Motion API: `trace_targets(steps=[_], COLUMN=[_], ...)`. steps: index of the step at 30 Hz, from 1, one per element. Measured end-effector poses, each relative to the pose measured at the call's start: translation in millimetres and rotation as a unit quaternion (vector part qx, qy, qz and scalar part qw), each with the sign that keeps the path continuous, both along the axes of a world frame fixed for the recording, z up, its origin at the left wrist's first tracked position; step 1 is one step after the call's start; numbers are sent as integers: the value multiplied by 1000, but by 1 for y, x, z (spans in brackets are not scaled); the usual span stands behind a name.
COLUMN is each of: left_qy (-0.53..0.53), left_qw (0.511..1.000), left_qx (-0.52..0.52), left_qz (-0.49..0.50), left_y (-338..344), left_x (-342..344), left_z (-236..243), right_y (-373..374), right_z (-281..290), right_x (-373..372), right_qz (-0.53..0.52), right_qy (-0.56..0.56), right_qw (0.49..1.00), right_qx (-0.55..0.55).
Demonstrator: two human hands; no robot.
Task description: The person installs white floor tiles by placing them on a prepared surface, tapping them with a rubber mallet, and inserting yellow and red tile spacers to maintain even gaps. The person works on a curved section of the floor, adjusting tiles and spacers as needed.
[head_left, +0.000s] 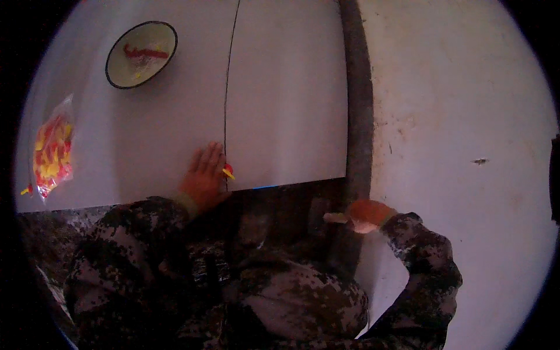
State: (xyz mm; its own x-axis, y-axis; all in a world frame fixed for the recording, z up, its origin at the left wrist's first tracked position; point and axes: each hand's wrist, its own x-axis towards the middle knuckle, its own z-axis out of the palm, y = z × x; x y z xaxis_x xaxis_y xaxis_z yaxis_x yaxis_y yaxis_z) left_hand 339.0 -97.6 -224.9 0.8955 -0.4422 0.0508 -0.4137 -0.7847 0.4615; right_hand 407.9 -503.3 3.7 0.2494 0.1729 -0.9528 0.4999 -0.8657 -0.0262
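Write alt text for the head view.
A person's left hand lies on a table beside a small red-and-yellow piece; the right hand is off the table. Farther left are a bag of similarly coloured pieces and a dark-rimmed bowl.

Two hands (202,179) (368,216), two small red-and-yellow pieces (228,171) (27,190) lying loose, one bowl (120,63), one clear bag (53,153)

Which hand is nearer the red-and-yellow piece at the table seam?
Left. The left hand is beside the piece, on its left; the right hand is farther, to its right, off the table.
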Motion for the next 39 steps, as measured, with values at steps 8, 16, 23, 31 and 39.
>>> trace_targets(steps=[8, 16, 23, 31, 39], left_qy=[-4, -11, -51, -4, -1], left_qw=[1000, 1000, 999, 1000, 1000], left_qx=[-4, -10, 1, 12, 5], left_qz=[-8, -6, -1, 16, 15], left_y=[3, 2, 2, 4, 8], left_x=[-1, 0, 1, -5, -9], left_z=[-2, -11, -12, -3, 0], right_y=[22, 7, 16, 13, 14], right_z=[-19, -26, -12, -6, -17], right_x=[7, -1, 7, 18, 39], right_qz=[4, 48, 74, 46, 22], right_qy=[19, 70, 75, 8, -22], right_qw=[999, 994, 992, 995, 983], right_qx=[-50, -63, -73, -89, -179])
